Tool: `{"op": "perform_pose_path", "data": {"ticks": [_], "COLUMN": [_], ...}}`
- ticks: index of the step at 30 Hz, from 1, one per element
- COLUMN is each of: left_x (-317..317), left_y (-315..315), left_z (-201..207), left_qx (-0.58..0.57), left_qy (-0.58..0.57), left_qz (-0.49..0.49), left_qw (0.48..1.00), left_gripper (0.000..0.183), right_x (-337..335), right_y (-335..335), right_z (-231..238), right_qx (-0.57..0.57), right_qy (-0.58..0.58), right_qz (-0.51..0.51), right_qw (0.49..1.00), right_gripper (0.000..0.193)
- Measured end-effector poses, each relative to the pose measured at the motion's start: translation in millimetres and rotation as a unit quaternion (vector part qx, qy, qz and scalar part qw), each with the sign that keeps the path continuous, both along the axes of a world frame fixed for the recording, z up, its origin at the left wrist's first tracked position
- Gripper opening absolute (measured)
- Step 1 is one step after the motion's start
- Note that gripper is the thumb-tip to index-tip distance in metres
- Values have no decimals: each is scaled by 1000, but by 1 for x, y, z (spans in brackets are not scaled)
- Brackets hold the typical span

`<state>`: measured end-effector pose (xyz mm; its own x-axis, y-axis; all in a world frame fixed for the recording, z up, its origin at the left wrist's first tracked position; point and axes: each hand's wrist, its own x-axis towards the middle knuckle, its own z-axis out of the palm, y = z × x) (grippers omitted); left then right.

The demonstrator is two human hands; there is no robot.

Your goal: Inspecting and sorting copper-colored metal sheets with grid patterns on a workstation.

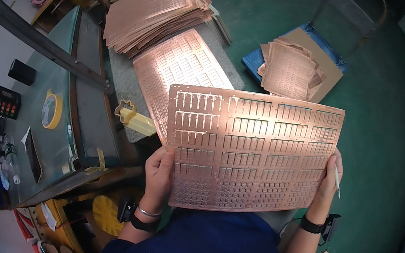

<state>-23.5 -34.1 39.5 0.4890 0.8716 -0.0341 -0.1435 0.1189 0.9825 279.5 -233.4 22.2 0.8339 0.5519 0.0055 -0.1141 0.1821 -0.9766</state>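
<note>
A copper-coloured panel (246, 156) with rows of cut slots and small round shapes is held up in front of me, tilted slightly. At its lower left edge my left hand (158, 175) grips it, thumb on the front face. My right hand (332, 176) is closed round the right edge and also has a thin white pen-like stick (338, 182) between its fingers. Behind the held panel, a similar copper panel (184, 63) lies on the grey surface, partly covered. A tall stack of copper panels (152, 9) rises just beyond it.
On the right, a smaller copper stack (288, 68) rests on cardboard (331, 73) over a blue pallet or cart (252, 62). A yellow object (136, 120) lies left of the panel. The green-topped bench (29, 142) carries a tape roll (52, 110) and a plastic bottle (11, 160).
</note>
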Motion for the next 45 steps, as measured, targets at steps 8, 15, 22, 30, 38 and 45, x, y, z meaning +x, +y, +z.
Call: {"op": "perform_pose_path", "data": {"ticks": [8, 15, 22, 30, 38, 45], "left_x": [10, 9, 9, -2, 13, 10], "left_y": [2, 9, 13, 13, 11, -1], "left_z": [5, 0, 1, 12, 14, 10], "left_qx": [-35, -22, -41, 9, 211, 6], "left_qy": [-28, -12, -30, -58, -46, -79], "left_qz": [14, 39, 57, -5, 36, -12], "left_qw": [999, 999, 997, 998, 976, 997], "left_gripper": [29, 31, 25, 22, 12, 39], "right_x": [-8, -10, -7, -4, 22, 15], "right_y": [3, 6, 12, 16, 11, 4], "right_z": [13, 20, 16, 30, 13, 10], "right_qx": [53, 76, 75, 48, 317, 330], "right_qy": [61, 82, 54, 50, -64, 328], "right_qz": [-14, 13, -11, -16, 75, 91], "right_qw": [997, 994, 996, 997, 943, 880], "right_gripper": [36, 39, 38, 37, 39, 36]}}
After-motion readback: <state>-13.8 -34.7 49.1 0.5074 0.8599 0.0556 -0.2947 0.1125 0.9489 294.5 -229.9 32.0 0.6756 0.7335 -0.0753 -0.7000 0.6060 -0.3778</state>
